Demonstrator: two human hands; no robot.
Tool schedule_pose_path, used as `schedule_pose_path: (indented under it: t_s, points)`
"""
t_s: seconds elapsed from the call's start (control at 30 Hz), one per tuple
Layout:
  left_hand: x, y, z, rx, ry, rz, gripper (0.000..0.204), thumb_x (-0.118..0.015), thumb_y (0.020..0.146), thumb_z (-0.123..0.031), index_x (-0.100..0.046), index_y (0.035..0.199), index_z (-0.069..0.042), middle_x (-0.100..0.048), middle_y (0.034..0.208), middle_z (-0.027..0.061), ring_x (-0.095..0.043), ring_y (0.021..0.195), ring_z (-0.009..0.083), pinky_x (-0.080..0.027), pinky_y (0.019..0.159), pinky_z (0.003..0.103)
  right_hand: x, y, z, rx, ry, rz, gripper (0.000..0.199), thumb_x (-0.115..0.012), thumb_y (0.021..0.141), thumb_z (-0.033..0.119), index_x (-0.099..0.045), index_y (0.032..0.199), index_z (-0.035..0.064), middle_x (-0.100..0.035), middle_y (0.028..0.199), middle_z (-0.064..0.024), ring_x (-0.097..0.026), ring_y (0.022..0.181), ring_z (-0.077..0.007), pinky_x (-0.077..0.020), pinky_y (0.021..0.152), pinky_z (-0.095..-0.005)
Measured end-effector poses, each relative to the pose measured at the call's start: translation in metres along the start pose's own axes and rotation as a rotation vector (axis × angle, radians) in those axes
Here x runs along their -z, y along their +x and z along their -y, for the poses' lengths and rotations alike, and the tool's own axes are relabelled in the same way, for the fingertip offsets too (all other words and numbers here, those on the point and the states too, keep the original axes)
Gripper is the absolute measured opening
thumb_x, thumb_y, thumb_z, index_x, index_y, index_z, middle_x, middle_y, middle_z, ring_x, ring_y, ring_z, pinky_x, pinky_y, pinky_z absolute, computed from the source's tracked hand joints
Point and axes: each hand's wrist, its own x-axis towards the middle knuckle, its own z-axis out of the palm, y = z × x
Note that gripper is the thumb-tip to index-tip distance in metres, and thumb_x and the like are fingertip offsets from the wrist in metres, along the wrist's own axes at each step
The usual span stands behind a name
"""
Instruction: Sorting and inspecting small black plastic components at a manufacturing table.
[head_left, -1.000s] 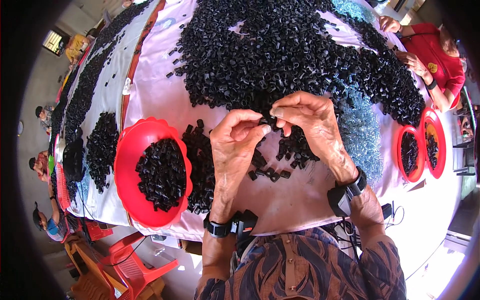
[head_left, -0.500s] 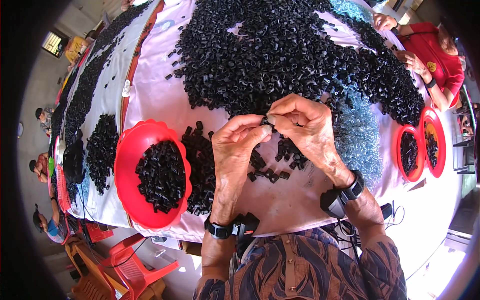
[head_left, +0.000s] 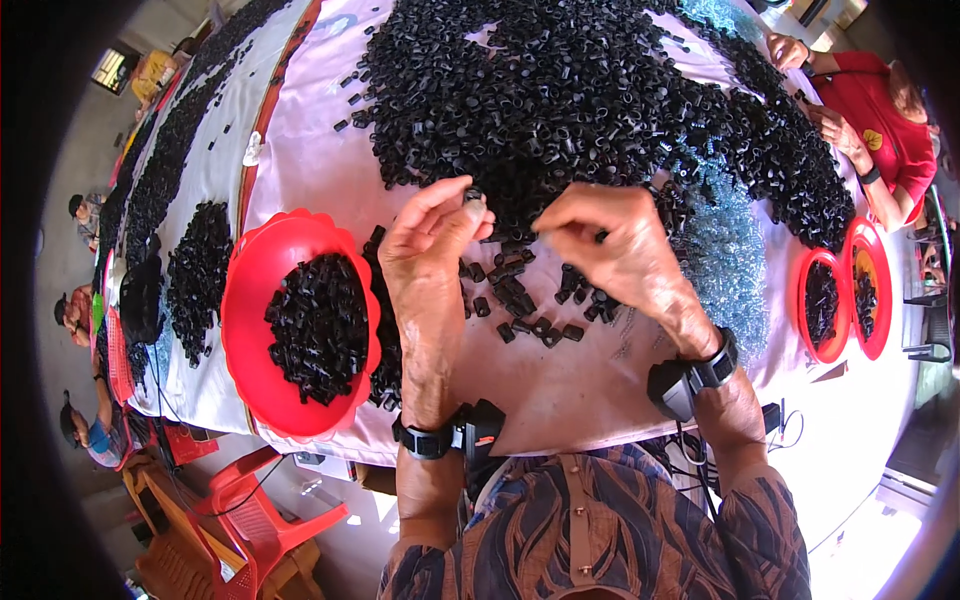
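My left hand [head_left: 432, 235] pinches a small black plastic cap [head_left: 472, 194] between thumb and fingertips, over the near edge of the big heap of black plastic caps [head_left: 520, 110]. A short gap to its right, my right hand [head_left: 612, 245] has its fingers curled and pressed together, slightly blurred. A dark spot shows among those fingers; what they hold, if anything, I cannot make out. Below and between the hands lie loose black parts [head_left: 515, 295] on the pale cloth. To the left stands a red scalloped bowl [head_left: 250, 350] partly filled with black pieces [head_left: 320, 325].
Small clear-bluish springs [head_left: 725, 250] are piled right of my right hand. Two red bowls [head_left: 825, 352] with dark pieces stand at the far right, near a co-worker in a red shirt [head_left: 875, 110]. A red plastic chair [head_left: 265, 510] is at the lower left.
My hands were together at one small black part; now they are apart. The left has drawn left and up with the cap, while the right has shifted slightly and turned.
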Motion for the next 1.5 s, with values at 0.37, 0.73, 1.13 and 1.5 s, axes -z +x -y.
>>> schedule_pose_path:
  t_s: [0.37,0.73,1.13,1.5]
  points:
    - [0.000,0.000,0.001,0.054,-0.097,0.015,0.021,-0.066,0.087,0.000,-0.067,0.108,0.000,-0.068,0.098,0.0077,-0.066,0.086,0.0150,-0.053,0.081,0.027,-0.024,-0.011,-0.015,0.276,-0.674,0.245,0.015,-0.068,0.064,0.008,-0.060,0.076,0.0028,-0.056,0.083,-0.0087,-0.058,0.083,-0.0275,-0.0533,0.067,-0.0374]
    - [-0.003,-0.004,0.005,0.216,-0.008,0.181,0.020,-0.066,0.088,-0.003,-0.066,0.107,0.001,-0.069,0.096,0.0093,-0.067,0.085,0.0164,-0.054,0.080,0.028,0.001,0.001,0.009,-0.291,0.542,-0.154,0.014,-0.063,0.086,-0.003,-0.064,0.099,-0.0070,-0.068,0.083,-0.0100,-0.065,0.072,-0.0126,-0.0539,0.064,-0.0241]
    - [-0.013,-0.010,0.009,0.222,0.074,0.227,0.020,-0.066,0.087,0.000,-0.066,0.106,0.004,-0.070,0.095,0.0109,-0.068,0.084,0.0169,-0.056,0.079,0.029,0.000,0.000,0.002,-0.202,0.443,-0.139,0.013,-0.060,0.088,-0.002,-0.067,0.098,-0.0065,-0.068,0.088,-0.0091,-0.066,0.074,-0.0113,-0.0521,0.061,-0.0225]
    - [-0.013,-0.010,0.013,0.289,-0.049,0.175,0.023,-0.067,0.085,0.003,-0.065,0.107,0.005,-0.070,0.094,0.0120,-0.069,0.083,0.0172,-0.057,0.078,0.028,-0.005,0.000,0.005,-0.139,0.316,-0.183,0.012,-0.063,0.084,-0.008,-0.065,0.096,-0.0084,-0.067,0.092,-0.0103,-0.067,0.081,-0.0137,-0.0563,0.069,-0.0235]
